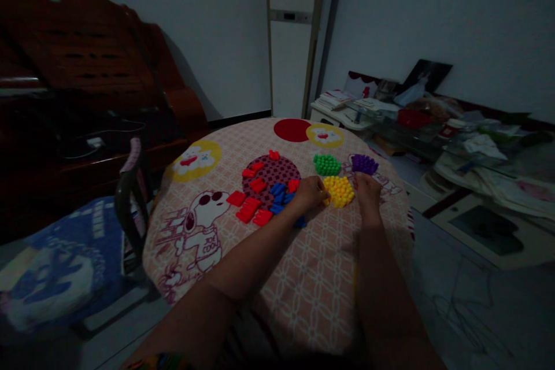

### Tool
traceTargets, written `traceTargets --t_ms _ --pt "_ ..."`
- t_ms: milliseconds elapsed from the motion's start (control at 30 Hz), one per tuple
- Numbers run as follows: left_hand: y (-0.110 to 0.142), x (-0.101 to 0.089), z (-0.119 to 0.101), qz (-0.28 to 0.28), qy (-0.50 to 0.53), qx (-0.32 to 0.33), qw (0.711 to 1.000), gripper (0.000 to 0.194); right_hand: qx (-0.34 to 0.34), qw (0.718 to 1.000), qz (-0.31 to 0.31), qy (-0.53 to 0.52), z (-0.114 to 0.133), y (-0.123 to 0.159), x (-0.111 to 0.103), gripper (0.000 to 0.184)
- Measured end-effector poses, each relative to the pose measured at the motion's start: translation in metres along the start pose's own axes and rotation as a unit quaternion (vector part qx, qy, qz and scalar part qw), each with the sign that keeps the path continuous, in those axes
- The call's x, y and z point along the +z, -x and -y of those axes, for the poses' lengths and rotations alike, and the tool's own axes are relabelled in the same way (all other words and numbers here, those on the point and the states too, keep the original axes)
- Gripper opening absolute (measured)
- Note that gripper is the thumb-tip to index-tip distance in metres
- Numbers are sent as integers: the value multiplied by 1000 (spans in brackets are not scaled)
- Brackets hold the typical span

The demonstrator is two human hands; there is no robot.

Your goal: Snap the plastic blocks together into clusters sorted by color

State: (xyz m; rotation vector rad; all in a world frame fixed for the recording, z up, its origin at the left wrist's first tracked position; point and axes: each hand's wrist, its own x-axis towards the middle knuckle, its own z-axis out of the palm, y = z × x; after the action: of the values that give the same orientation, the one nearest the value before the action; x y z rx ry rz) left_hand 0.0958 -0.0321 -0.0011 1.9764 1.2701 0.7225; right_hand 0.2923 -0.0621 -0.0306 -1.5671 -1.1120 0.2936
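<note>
My left hand (310, 193) is closed at the left edge of a cluster of small yellow plastic pieces (339, 191), and its fingertips pinch a yellow piece there. On the cluster's other side my right hand (368, 189) has its fingers curled together; whatever they hold is hidden. Just beyond that hand lies a cluster of purple pieces (365, 164). Green pieces (327, 165) are grouped behind the yellow ones. Blue pieces (277, 189) lie left of my left hand, partly covered by the forearm. Red pieces (248, 209) are scattered farther left, some in small blocks.
A patterned cloth covers the round table (303, 277). At left stand a chair with a blue cushion (65, 266) and a dark wooden bench (87, 58). Along the right wall, a low cabinet (468, 202) carries papers and clutter. A tall white appliance (289, 58) fills the corner.
</note>
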Motion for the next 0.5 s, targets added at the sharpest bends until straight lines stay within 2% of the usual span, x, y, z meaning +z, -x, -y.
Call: traceTargets --t_ms 100,200,367,500 --pt "1 3 4 7 8 10 1000 20 37 998 -33 -38 -4 -1 9 49" --pt "4 5 9 34 37 12 999 28 55 996 -34 -55 -10 -2 13 50" --pt "8 10 11 33 63 30 997 21 52 996 -20 -69 -16 -1 13 53" --pt "10 15 10 37 29 49 998 23 54 995 -30 -78 -18 -2 16 52"
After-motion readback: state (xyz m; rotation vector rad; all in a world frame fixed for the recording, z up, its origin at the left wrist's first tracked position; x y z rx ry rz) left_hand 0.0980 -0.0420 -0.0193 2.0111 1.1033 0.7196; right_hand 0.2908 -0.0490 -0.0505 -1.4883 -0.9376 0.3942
